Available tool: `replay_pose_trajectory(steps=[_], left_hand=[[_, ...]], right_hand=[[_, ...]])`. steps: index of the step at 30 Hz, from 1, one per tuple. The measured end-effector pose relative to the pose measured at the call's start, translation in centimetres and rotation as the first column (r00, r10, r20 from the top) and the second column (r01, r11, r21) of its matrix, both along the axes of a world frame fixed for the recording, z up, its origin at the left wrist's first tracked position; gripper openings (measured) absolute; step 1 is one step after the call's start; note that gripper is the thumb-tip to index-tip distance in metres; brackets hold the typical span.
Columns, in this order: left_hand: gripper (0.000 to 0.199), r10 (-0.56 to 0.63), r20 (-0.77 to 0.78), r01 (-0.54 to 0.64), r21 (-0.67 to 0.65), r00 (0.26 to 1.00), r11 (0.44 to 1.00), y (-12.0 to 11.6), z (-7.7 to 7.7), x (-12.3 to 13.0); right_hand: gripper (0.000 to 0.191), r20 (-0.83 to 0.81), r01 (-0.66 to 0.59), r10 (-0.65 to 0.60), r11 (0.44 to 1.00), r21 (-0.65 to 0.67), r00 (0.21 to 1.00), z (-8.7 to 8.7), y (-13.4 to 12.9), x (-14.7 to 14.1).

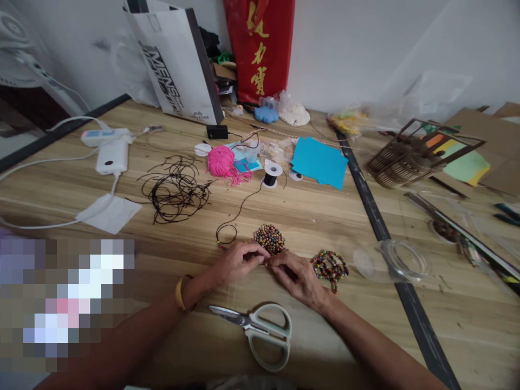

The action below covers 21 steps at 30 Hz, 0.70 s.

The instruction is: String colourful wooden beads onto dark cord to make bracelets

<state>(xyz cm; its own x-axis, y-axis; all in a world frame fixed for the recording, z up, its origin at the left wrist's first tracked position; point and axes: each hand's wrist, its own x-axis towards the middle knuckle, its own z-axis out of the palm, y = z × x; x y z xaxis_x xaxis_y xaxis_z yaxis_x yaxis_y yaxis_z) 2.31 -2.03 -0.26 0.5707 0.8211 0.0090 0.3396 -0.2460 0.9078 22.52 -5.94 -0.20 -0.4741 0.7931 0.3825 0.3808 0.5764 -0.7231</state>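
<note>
My left hand [239, 261] and my right hand [298, 275] meet fingertip to fingertip low over the table, both closed in a pinch. A black cord [242, 205] runs from a white spool [271, 174], loops, and passes with a few beads on it towards my left fingers, which pinch it. What my right fingertips hold is too small to make out. Just behind the fingers lies a pile of small multicoloured beads [268, 238]. Coiled strings of similar beads [330, 266] lie right of my right hand. White-handled scissors [264, 330] rest in front of my hands, blades pointing left.
A tangle of black cord [176, 189], pink yarn [221, 161] and blue sheets [320, 161] lie farther back. A white power bank [112, 157] with cables is at left. Clear tubing [406, 261] and a brown woven basket [396, 162] are at right. Bags stand along the wall.
</note>
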Motion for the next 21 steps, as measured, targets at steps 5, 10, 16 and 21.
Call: replay_pose_trajectory(steps=[5, 10, 16, 21], left_hand=[[0.021, 0.0, 0.009, 0.0, -0.021, 1.0, 1.0, 0.1, 0.09, -0.07], [0.015, -0.028, 0.016, 0.028, -0.028, 0.999, 0.999, 0.04, 0.0, -0.03], [0.006, -0.033, -0.049, 0.033, 0.01, 0.998, 0.999, 0.03, 0.38, 0.07], [0.007, -0.008, -0.062, 0.008, 0.003, 0.998, 1.0, -0.04, 0.42, 0.11]], right_hand=[[0.009, -0.018, -0.026, 0.027, 1.0, 0.009, 0.999, -0.02, 0.07, 0.07], [0.01, -0.021, -0.03, 0.03, 0.999, 0.016, 0.999, 0.0, 0.1, 0.08], [0.009, -0.016, -0.008, 0.007, 1.0, -0.014, 1.0, 0.43, 0.15, 0.12], [0.008, 0.023, 0.163, -0.162, 0.985, -0.048, 0.986, 0.72, 0.77, 0.9]])
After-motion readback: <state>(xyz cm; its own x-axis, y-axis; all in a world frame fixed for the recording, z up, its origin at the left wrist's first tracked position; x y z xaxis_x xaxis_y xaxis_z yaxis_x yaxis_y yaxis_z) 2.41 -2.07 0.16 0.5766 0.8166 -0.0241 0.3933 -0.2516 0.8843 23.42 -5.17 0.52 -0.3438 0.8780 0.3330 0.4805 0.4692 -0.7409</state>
